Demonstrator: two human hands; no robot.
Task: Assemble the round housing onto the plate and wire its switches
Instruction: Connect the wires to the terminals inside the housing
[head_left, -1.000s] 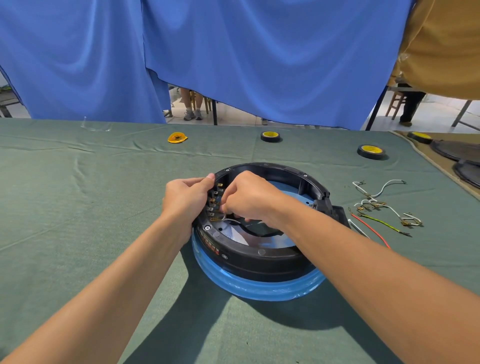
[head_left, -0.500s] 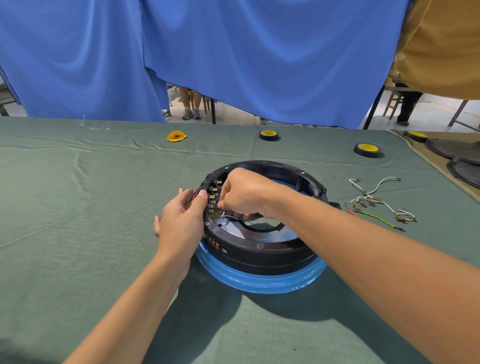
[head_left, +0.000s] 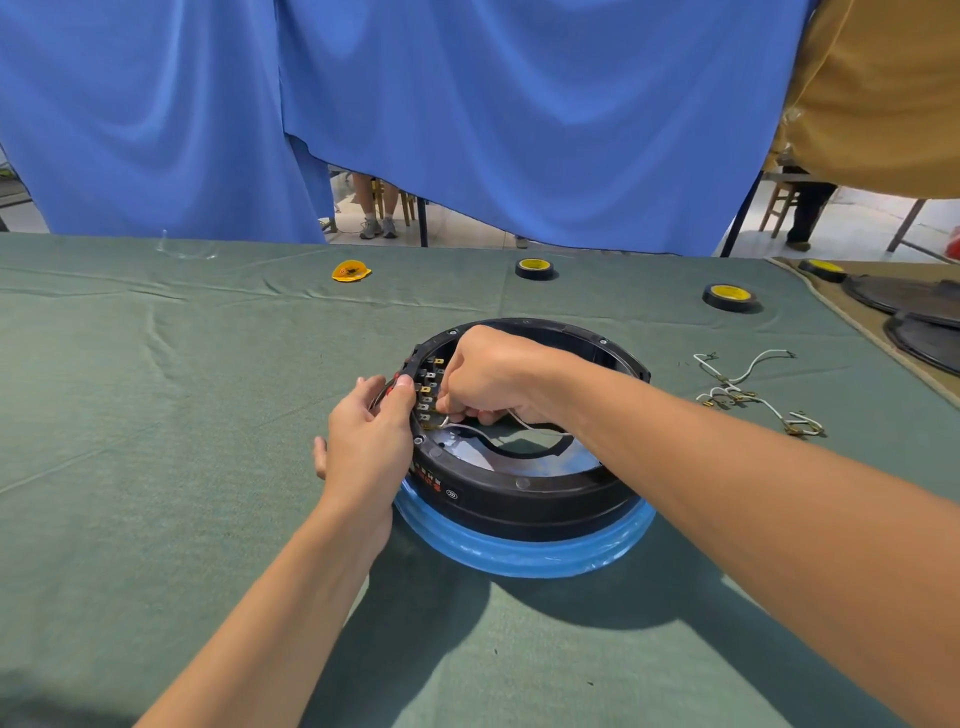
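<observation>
No words or numbers can be read for sure. Small red marks (head_left: 430, 479) are printed on the outer wall of the black round housing (head_left: 519, 514). A tiny white oval mark (head_left: 451, 495) is seen just beside them, maybe a logo. Both are too small and blurred to be read.

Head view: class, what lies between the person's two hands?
In the head view, the wall of the round black housing with its row of switch terminals stands between the left hand, outside, and the right hand, inside.
</observation>
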